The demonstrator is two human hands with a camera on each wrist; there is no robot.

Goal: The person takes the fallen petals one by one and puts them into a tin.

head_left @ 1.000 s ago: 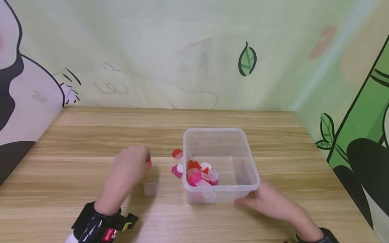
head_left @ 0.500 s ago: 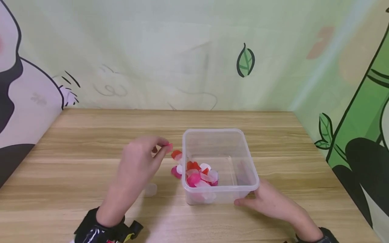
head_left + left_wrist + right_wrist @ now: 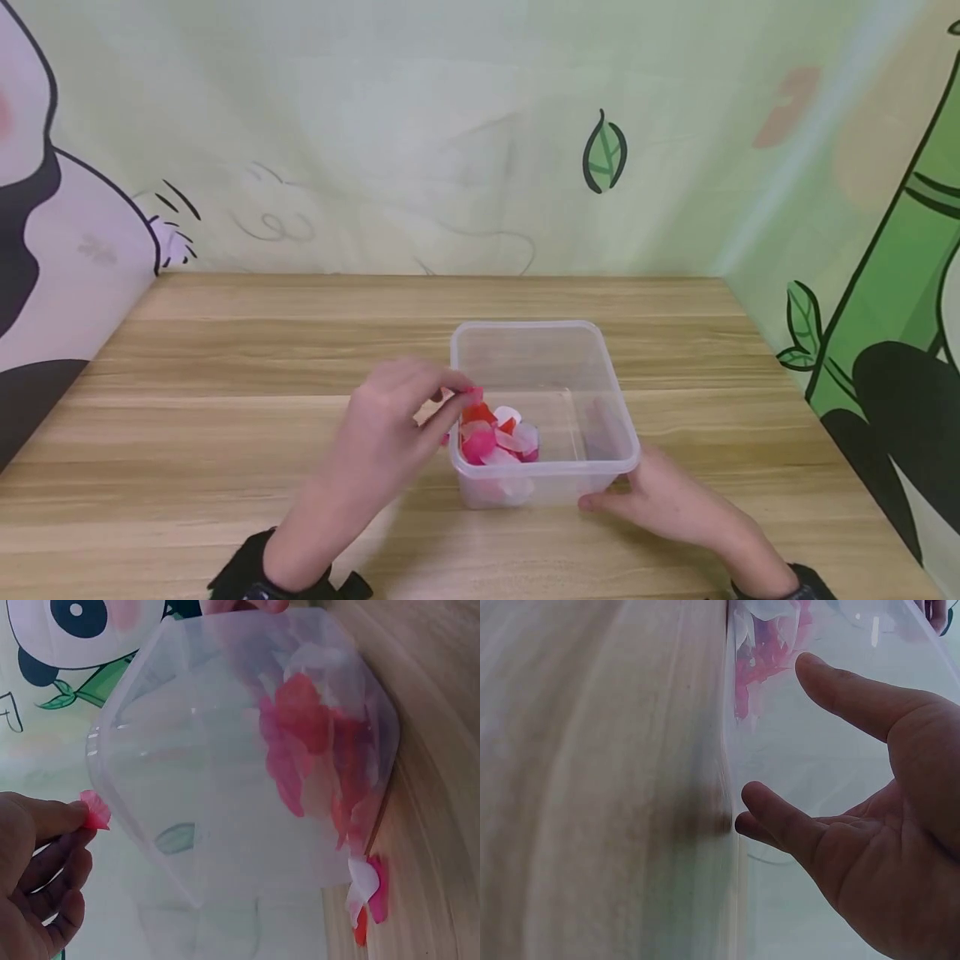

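Note:
My left hand [image 3: 393, 421] pinches a pink petal [image 3: 96, 810] between thumb and forefinger, just at the left rim of a clear plastic box [image 3: 558, 468]. Its other fingers curl loosely in the left wrist view. Inside the box, red, pink and white petals [image 3: 498, 437] lie heaped toward the left side. My right hand [image 3: 667, 496] rests at the box's near right corner. The right wrist view shows its thumb [image 3: 847, 690] and fingers [image 3: 784, 821] spread apart and mostly straight against the clear wall.
A few loose petals [image 3: 367, 889] lie on the wooden table [image 3: 300, 308] against the box's left side, mostly covered by my left hand in the head view. Behind the table hangs a printed cloth backdrop [image 3: 375, 167].
My left hand has lifted from the table with the pink petal and moved right to the box's rim. It now covers the loose petals. The right hand and box stay put.

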